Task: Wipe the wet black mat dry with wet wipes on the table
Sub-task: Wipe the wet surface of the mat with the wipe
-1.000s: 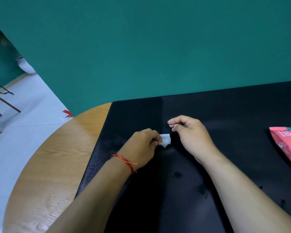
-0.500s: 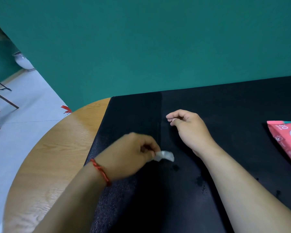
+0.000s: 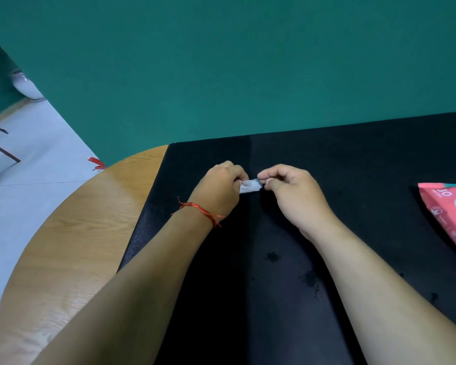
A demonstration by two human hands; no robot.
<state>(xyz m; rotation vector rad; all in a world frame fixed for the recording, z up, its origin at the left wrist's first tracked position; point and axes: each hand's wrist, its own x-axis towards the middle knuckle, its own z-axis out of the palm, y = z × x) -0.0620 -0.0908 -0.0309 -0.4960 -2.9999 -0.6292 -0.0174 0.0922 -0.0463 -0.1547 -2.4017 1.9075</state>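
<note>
From the head camera we look down on the black mat (image 3: 353,159), which covers most of the round wooden table (image 3: 77,246); bare wood shows only past the mat's left edge. Above the mat's middle, towards its far edge, we see both hands meeting on a small folded white wipe (image 3: 249,186). The left hand (image 3: 219,188), with a red string bracelet (image 3: 198,208) at the wrist, has its fingers curled round the wipe's left end. The right hand (image 3: 295,196) pinches the right end between thumb and forefinger. We cannot tell whether the wipe touches the mat or is held just above it. Nearer us on the mat lie a few dark wet spots (image 3: 272,256) between the forearms. A pink pack of wipes (image 3: 450,214) lies on the mat's right side, cut off by the frame. Behind the mat's far edge rises a green wall (image 3: 221,61).
</note>
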